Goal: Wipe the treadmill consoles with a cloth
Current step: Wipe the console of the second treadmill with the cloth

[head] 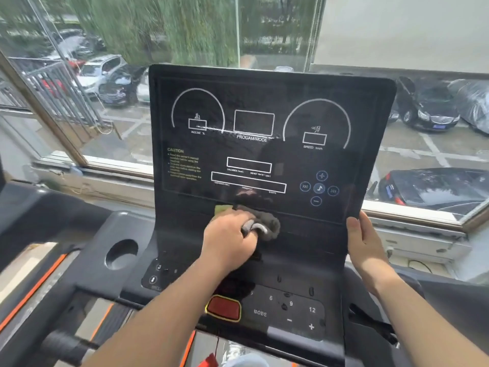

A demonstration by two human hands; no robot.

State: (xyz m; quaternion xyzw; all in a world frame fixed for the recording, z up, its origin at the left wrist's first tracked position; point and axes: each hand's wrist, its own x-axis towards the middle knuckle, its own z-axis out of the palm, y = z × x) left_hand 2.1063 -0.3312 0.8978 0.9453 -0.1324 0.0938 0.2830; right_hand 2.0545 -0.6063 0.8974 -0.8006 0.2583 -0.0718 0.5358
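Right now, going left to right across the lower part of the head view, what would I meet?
Round cup holder → left hand → grey cloth → right hand, holding the console by its edge.

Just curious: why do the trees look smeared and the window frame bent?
Head view: the wide-angle lens bows the brown window frame; the green trees streak, probably motion blur; the glossy black treadmill console faintly mirrors the left hand gripping the grey cloth.
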